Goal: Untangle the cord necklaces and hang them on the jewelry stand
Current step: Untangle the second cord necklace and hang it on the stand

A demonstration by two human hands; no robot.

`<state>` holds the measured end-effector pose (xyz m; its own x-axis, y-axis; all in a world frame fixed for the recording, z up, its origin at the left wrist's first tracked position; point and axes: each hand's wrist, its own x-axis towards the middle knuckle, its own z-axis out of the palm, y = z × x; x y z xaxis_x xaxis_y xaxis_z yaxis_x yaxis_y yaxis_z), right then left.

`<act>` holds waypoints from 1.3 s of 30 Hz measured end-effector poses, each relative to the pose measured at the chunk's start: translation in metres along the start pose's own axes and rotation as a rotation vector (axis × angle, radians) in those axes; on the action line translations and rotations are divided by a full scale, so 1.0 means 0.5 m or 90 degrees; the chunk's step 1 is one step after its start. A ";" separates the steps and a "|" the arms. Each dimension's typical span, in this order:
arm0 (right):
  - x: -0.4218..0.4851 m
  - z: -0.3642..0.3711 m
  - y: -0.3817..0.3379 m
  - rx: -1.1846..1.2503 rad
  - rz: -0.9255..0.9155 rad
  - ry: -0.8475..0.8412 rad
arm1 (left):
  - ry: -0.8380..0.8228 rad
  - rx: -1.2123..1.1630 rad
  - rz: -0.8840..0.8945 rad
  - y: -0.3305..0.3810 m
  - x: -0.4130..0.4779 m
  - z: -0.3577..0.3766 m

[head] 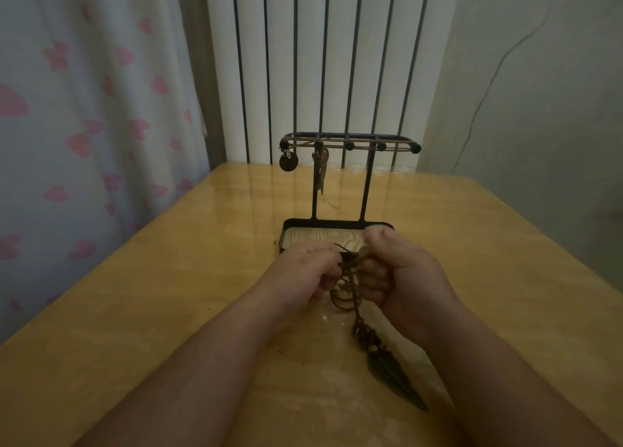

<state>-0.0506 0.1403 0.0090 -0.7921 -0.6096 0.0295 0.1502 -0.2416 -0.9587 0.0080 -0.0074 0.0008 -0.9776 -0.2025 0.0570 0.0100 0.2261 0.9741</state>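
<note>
A black metal jewelry stand (350, 142) with a wood-lined tray base (293, 234) sits mid-table. Two cord necklaces hang from its top bar: one with a round disc pendant (288, 162), one with a long narrow pendant (321, 170). In front of the tray, my left hand (305, 273) and my right hand (394, 271) both pinch a tangle of brown cords (347, 278) held between them. A dark leaf-shaped pendant (392, 375) with beaded knots trails from the tangle and lies on the table below my right wrist.
The yellow wooden table (168, 295) stands in a corner. A white curtain with pink hearts (84, 109) hangs at the left, a white radiator (320, 58) behind the stand, a grey wall (539, 109) at the right.
</note>
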 end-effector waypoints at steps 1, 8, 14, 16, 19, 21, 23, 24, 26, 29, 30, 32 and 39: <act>0.001 -0.007 -0.003 0.029 -0.013 -0.003 | 0.020 -0.004 -0.008 0.000 0.001 -0.003; 0.001 -0.009 -0.003 -0.302 -0.124 0.151 | 0.091 -0.023 0.026 -0.005 0.004 -0.003; 0.007 -0.006 -0.006 -0.207 0.022 0.194 | 0.054 -0.144 0.107 -0.008 0.002 0.000; 0.003 -0.010 -0.011 -0.023 0.090 0.151 | 0.019 -0.255 0.099 -0.009 0.004 0.001; 0.002 -0.008 -0.015 0.122 0.136 0.108 | -0.029 -0.358 0.077 -0.008 0.002 -0.002; 0.005 -0.006 -0.016 0.160 0.143 0.101 | -0.036 -0.362 0.058 -0.010 0.001 -0.007; 0.007 -0.007 -0.015 0.195 0.128 0.118 | -0.031 -0.358 0.043 -0.010 0.001 -0.011; 0.008 -0.008 -0.015 0.218 0.113 0.133 | -0.026 -0.349 0.032 -0.009 0.000 -0.012; 0.010 -0.012 -0.013 0.253 0.078 0.167 | -0.009 -0.287 0.014 -0.006 0.000 -0.014; 0.011 -0.016 -0.014 0.252 0.042 0.196 | -0.013 -0.168 0.018 -0.001 -0.004 -0.018; 0.011 -0.015 -0.013 0.252 0.032 0.197 | -0.025 -0.137 0.020 0.000 -0.006 -0.019; 0.011 -0.014 -0.011 0.248 0.012 0.193 | -0.034 -0.062 0.020 0.003 -0.007 -0.016; 0.012 -0.028 -0.023 0.353 -0.074 0.243 | -0.034 -0.084 -0.037 -0.001 -0.004 -0.019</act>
<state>-0.0653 0.1500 0.0163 -0.9596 -0.2710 -0.0757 0.2509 -0.7026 -0.6659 0.0120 -0.0161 0.0021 -0.9872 -0.1596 -0.0086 -0.0227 0.0870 0.9959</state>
